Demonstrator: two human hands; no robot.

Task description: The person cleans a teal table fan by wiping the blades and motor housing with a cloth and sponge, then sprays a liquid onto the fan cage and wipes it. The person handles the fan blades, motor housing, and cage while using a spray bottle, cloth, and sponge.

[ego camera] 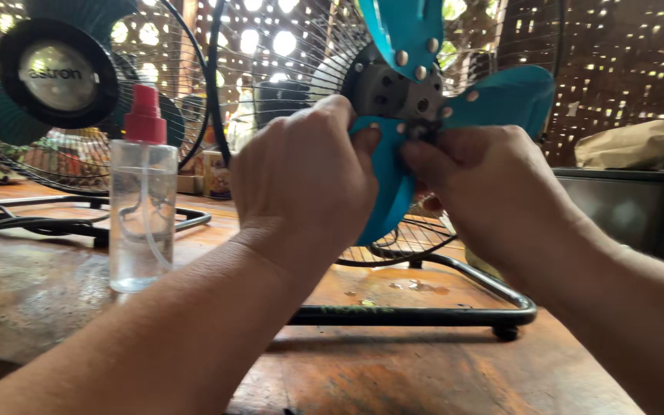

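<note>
Clear plastic spray bottle (142, 219) w/ red pump cap stands upright on the wooden worktop (32, 284), left of the hands; looks nearly full of clear liquid, dip tube curving inside. Dark bin (632, 211) at far right w/ a crumpled brown paper bag (635, 144) on top; contents of bin not visible.

Left hand (309, 180) comes in from lower left, forearm angled up, back of hand toward the camera, fingers curled over the lower teal blade (390, 192) of the fan, thumb pressed on the blade near the hub. Closed around the blade edge.

Right hand (486, 184) enters from lower right, fingers bunched & pinched tight at the grey hub (393, 92) centre, just beside the left thumb. Whatever sits btwn the fingertips is hidden, can't tell.

Fan (455, 92) stands on the worktop straight ahead, front guard off, teal blades riveted to the hub, rear wire grille (293, 54) behind, black tube base (424, 313) on the wood. Small wet patch (413, 286) on the worktop inside the base.

2nd fan (59, 77) w/ dark blades & guard on at upper left, behind the bottle. Black cable (32, 223) trails across the worktop at left.
</note>
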